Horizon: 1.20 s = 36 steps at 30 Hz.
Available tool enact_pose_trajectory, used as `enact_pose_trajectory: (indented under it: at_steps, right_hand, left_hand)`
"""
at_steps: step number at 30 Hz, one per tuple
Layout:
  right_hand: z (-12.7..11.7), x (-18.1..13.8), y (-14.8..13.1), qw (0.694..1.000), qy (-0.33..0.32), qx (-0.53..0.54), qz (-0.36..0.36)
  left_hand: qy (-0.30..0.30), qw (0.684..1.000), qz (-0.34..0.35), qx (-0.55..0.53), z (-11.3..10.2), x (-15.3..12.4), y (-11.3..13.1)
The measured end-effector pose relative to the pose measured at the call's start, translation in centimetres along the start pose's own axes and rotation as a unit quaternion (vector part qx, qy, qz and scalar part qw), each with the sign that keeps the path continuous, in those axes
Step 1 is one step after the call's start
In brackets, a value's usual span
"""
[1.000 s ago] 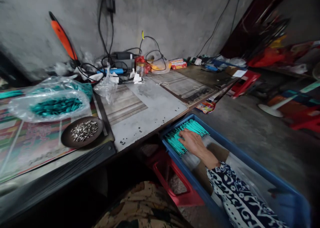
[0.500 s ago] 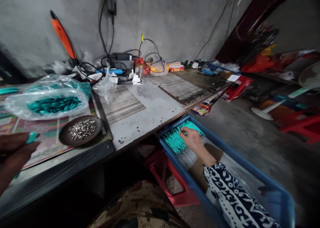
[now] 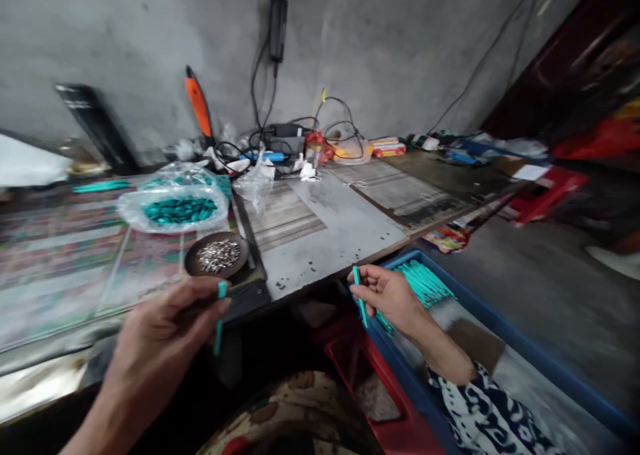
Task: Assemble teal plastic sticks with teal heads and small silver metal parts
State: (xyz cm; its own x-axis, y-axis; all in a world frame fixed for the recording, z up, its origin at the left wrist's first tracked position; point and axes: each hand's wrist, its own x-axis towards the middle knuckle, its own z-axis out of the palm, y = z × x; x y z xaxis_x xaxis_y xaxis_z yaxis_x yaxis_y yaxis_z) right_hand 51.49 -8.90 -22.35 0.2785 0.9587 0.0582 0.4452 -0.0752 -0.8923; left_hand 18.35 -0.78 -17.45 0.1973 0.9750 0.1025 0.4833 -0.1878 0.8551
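In the head view, with the clock centred on that view, the left hand (image 3: 160, 328) is at 8 o'clock, pinching the left stick (image 3: 219, 335) between thumb and fingertips. That stick stands nearly upright, in front of the table's edge. The right hand (image 3: 393, 302), between 4 and 5 o'clock, grips the right stick (image 3: 361, 308) by its upper part, with the top tipped toward 11 and the lower end toward 5. The two sticks are well apart.

Behind the right hand, at 4 o'clock, the far end of the tray (image 3: 545, 368) holds a bundle (image 3: 427, 285) of similar green sticks, part of it hidden by that hand. The dish (image 3: 193, 258) of metal bits (image 3: 219, 255) sits between 8 and 9 o'clock, just beyond the left fingertips, and the bag (image 3: 130, 208) of green pieces (image 3: 180, 210) lies at 9; neither hand appears to touch them.

The step in hand looks to be handling sticks singly, one per hand. The next move, I judge, calls for a light, steady pinch and room to clear the tray rim and table edge.
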Motion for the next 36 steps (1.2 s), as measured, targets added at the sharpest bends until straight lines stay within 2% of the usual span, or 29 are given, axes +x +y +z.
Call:
enact_pose_trajectory:
  at_steps: [5, 9, 14, 21, 29, 36]
  right_hand:
    - [4.4, 0.3, -3.0, 0.984, -0.137, 0.11, -0.007]
    - [7.4, 0.2, -5.5, 0.966, -0.211, 0.148, -0.009]
    - [10.5, -0.4, -8.1, 0.935, -0.303, 0.181, 0.003]
    - [13.7, -1.4, -9.6, 0.908, -0.345, 0.237, 0.001]
    - [15.4, -2.2, -10.3, 0.932, -0.306, 0.183, -0.062]
    - [15.8, -2.0, -10.0, 0.944, -0.282, 0.127, -0.117]
  left_hand:
    - [-0.079, 0.979, -0.052, -0.183, 1.6, -1.8, 1.2]
    - [-0.089, 0.943, -0.098, -0.305, 1.4, -2.5, 0.9]
    - [-0.09, 0.913, -0.127, -0.376, 1.2, -3.4, -0.4]
    - [-0.066, 0.896, -0.149, -0.413, 1.1, -4.2, -1.4]
    - [-0.041, 0.896, -0.144, -0.419, 1.1, -4.8, -2.1]
    - [-0.016, 0.885, -0.149, -0.441, 1.7, -5.2, -3.0]
